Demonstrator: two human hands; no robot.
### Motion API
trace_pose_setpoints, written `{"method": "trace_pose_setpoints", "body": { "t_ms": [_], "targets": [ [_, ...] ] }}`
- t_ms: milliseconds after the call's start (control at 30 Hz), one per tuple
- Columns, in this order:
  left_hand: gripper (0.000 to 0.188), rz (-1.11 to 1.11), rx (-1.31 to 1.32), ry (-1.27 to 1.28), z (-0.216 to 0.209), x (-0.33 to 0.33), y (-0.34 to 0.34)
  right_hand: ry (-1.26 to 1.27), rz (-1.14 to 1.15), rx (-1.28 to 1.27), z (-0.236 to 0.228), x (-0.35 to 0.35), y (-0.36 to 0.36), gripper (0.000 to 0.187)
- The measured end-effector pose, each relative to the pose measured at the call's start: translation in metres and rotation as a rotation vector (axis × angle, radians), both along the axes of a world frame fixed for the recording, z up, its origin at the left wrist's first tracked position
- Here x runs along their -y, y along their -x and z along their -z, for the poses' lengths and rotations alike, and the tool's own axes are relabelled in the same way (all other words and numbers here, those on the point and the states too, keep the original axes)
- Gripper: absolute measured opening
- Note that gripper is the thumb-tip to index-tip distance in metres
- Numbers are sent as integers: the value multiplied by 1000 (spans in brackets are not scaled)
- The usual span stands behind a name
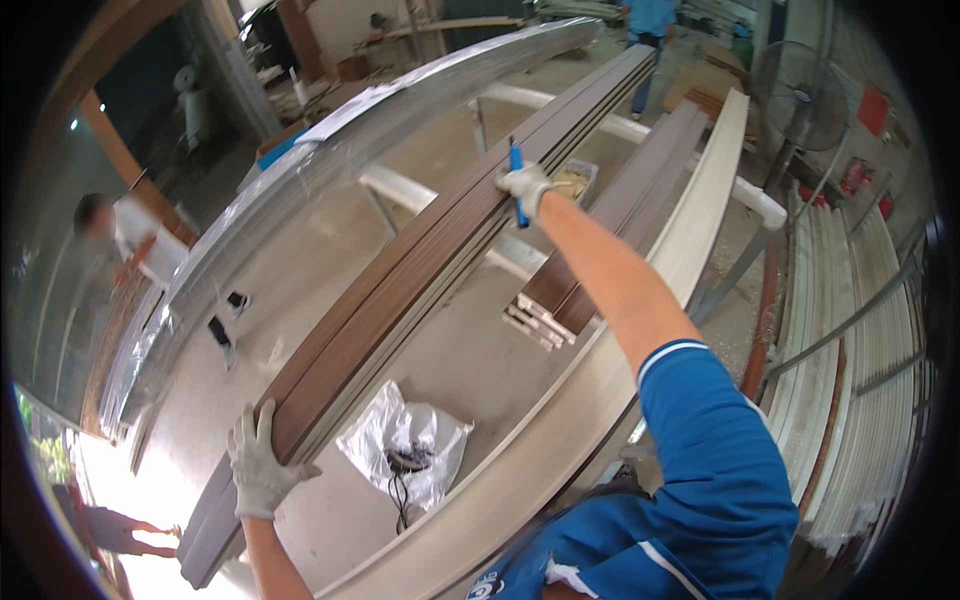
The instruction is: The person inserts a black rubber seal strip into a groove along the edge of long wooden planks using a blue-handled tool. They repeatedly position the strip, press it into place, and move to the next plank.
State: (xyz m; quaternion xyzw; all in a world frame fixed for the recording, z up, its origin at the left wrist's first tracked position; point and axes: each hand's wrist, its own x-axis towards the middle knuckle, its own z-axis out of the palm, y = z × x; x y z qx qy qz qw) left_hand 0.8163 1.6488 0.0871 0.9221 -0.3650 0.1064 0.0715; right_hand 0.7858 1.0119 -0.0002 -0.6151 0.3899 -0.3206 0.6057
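Observation:
My left hand point(262, 465), in a pale work glove, rests against the near part of a long stack of brown boards point(375, 290), its fingers and thumb spread. Farther along the same stack, my right hand point(525, 187), also gloved, is closed around a slim blue stick-shaped tool point(517, 180); whether it is a marker or a cutter I cannot tell. The tool stands upright across my fist, dark at both ends. The stack runs from the lower left to the far upper right, lying across pale metal supports point(400, 187).
Right of the stack lie shorter brown boards point(570, 290) and a long cream board point(540, 440). A silvery plastic bag point(410, 440) sits below. Film-wrapped lengths point(330, 165) stretch along the left. People point(150, 240) stand left, lower left and far back; a fan point(795, 95) stands right.

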Motion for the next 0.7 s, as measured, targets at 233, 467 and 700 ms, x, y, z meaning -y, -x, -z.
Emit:
{"method": "trace_pose_setpoints", "body": {
  "t_ms": [233, 467, 700],
  "targets": [
    [100, -59, -119, -20, -3, 28, -18, 120, 20, -278, -14, 18, -9, 30],
    [99, -11, 7, 24, 10, 68, -19, 228, -43, -144, -28, 28, 17, 27],
    [106, -56, 26, -92, 13, 66, -17, 258, -178, -23, -109, 12, 142, 18]
  ]
}}
